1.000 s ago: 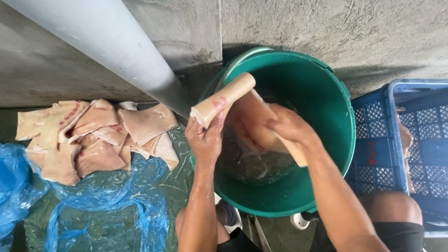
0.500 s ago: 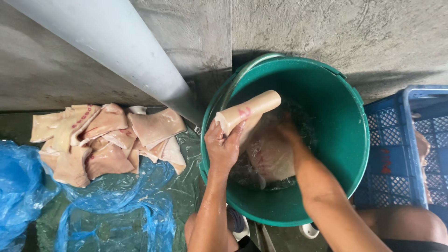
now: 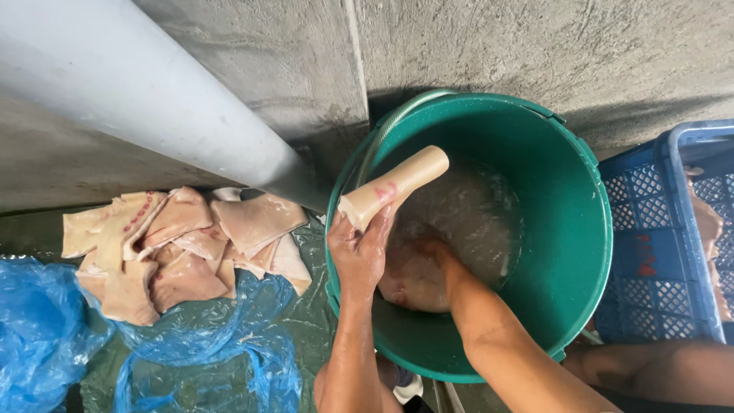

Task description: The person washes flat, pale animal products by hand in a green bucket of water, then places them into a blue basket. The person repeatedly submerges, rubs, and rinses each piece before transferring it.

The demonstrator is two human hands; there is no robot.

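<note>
My left hand (image 3: 359, 251) grips one end of a pale, rolled slab of pork skin (image 3: 394, 186) with red stamp marks, holding it over the near-left rim of a green bucket (image 3: 575, 229). The bucket holds cloudy water. My right hand (image 3: 428, 256) is plunged into that water, pressing on a pinkish piece of meat (image 3: 409, 287) near the bucket's near wall; its fingers are blurred under the surface.
Several flat pork skin pieces (image 3: 176, 245) lie piled on blue plastic sheeting (image 3: 46, 336) at left. A grey pipe (image 3: 145, 99) slants along the concrete wall. A blue crate (image 3: 673, 229) stands right of the bucket. A green hose (image 3: 382, 130) enters the bucket.
My right hand has gone from above the rim down into the water onto the meat. The rolled skin in my left hand has stayed over the bucket's left edge.
</note>
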